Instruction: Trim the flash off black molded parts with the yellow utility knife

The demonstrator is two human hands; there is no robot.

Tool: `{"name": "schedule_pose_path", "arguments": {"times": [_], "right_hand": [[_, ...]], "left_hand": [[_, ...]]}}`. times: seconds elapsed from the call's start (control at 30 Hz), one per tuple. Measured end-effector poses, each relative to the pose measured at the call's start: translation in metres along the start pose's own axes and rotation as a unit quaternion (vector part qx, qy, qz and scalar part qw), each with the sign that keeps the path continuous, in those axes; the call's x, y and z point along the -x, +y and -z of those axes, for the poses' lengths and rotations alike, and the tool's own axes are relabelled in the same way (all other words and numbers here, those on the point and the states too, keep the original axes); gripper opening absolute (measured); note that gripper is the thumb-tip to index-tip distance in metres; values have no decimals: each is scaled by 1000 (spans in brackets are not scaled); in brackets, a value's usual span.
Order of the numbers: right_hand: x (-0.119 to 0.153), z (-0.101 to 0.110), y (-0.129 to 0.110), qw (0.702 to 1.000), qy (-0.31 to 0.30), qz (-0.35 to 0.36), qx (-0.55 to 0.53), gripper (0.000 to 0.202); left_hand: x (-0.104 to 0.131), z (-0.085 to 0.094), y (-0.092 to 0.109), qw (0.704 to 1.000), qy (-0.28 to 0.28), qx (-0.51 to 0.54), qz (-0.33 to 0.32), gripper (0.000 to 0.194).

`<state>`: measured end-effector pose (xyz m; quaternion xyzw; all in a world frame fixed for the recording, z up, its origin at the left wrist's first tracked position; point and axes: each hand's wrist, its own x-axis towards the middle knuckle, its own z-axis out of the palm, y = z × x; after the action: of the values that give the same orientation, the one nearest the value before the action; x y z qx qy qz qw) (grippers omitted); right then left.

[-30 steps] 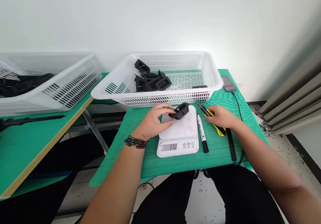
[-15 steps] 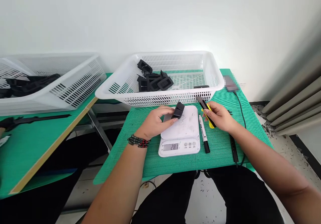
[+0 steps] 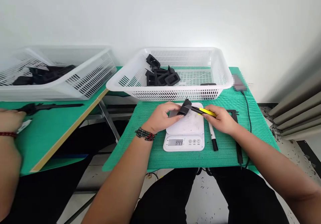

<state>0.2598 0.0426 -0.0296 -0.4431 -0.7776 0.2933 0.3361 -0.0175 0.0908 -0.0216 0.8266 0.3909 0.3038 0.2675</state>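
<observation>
My left hand [image 3: 164,116] is closed on a small black plastic part [image 3: 185,107], tilted over the platform of a white digital scale [image 3: 185,127]. In my right hand [image 3: 220,118] is a yellow and black utility knife [image 3: 209,112], its tip pointing left and touching or very near the part's upper edge. The scale's display [image 3: 175,142] seems to read 84.4. A white marker with a black cap [image 3: 213,138] lies right of the scale, partly hidden under my right hand. Beyond it, a black caliper [image 3: 238,143] lies partly behind my right wrist.
A white basket [image 3: 170,93] with several black parts [image 3: 164,75] stands behind the scale. A phone-like device [image 3: 239,82] with a cable lies at right. On the left table [image 3: 57,127] are another white basket [image 3: 97,72] and a co-worker's hand [image 3: 11,120].
My right hand has brought the knife left to the black part. The displayed number rose from about 28.1 to 84.4. The view shifted slightly, and a co-worker's arm shows more at left.
</observation>
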Motion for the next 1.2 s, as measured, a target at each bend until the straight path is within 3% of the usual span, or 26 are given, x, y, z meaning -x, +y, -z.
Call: {"name": "schedule_pose_path", "arguments": {"times": [0.37,0.57,0.63,0.87,0.97,1.13,1.2], "right_hand": [[1,5,-6,995,-33,70,57,23],[-3,13,-3,987,38,-44,151,22],[-4,16,-3,986,49,-48,153,21],[-1,9,-14,994,-61,68,67,21],[-2,7,-13,995,-34,40,88,22],[-5,17,-5,983,49,-75,159,19],[-6,20,-4,983,59,-78,154,19]], "left_hand": [[-2,0,13,997,-44,45,-34,26],[-2,0,11,997,-63,44,-22,24],[-2,0,11,996,-67,45,-26,24],[-2,0,8,997,-53,41,-46,24],[-1,0,7,996,-54,51,-46,26],[-1,0,5,996,-55,55,-39,26],[0,0,4,996,-56,53,-36,26]]}}
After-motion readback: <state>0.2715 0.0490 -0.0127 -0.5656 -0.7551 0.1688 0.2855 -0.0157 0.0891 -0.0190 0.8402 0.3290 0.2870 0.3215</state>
